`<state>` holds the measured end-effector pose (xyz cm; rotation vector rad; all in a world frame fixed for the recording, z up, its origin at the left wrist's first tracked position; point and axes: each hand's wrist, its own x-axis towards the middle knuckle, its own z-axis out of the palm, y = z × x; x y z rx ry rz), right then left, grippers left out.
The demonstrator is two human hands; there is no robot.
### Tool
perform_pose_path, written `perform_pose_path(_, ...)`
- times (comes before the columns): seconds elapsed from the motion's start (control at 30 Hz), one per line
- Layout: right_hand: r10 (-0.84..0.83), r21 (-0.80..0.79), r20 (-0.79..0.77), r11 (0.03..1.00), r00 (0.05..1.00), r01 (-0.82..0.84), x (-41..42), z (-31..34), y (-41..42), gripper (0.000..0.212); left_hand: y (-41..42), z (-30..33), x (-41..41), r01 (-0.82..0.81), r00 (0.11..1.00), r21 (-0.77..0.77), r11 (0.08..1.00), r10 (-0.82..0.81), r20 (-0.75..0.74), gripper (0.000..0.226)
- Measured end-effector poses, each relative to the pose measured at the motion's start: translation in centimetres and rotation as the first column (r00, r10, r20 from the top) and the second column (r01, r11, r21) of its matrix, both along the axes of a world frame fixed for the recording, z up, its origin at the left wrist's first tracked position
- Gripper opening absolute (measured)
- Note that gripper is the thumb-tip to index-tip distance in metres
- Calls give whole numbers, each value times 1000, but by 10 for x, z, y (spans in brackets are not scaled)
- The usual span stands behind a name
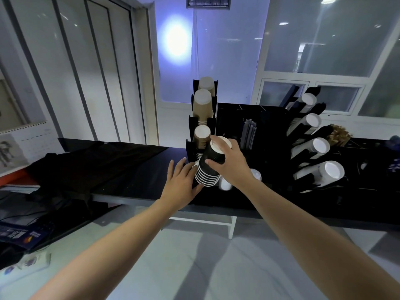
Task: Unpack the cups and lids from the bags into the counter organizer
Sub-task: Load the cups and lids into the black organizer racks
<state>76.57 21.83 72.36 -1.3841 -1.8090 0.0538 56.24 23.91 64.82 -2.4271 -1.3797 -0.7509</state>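
Black cup stack (211, 165) in right hand (232, 164) grip, left hand (180, 184) touching rims

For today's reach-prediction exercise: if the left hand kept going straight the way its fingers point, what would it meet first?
The left hand already touches the rims of the black cup stack held by the right hand; beyond probably lies the organizer's left cup column, though depth is unclear.
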Motion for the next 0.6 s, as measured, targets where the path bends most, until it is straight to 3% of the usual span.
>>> perform_pose_path(0.2, 18, 72, -89, 997, 996, -11, 9, 19, -10, 71, -5, 20, 21, -54, 983, -142, 988, 78, 165, 71)
perform_pose_path(0.6, 67, 152, -124, 987, 990, -47, -1, 71, -1, 72, 15, 70, 13, -85, 974, 23, 996, 78, 212, 68)
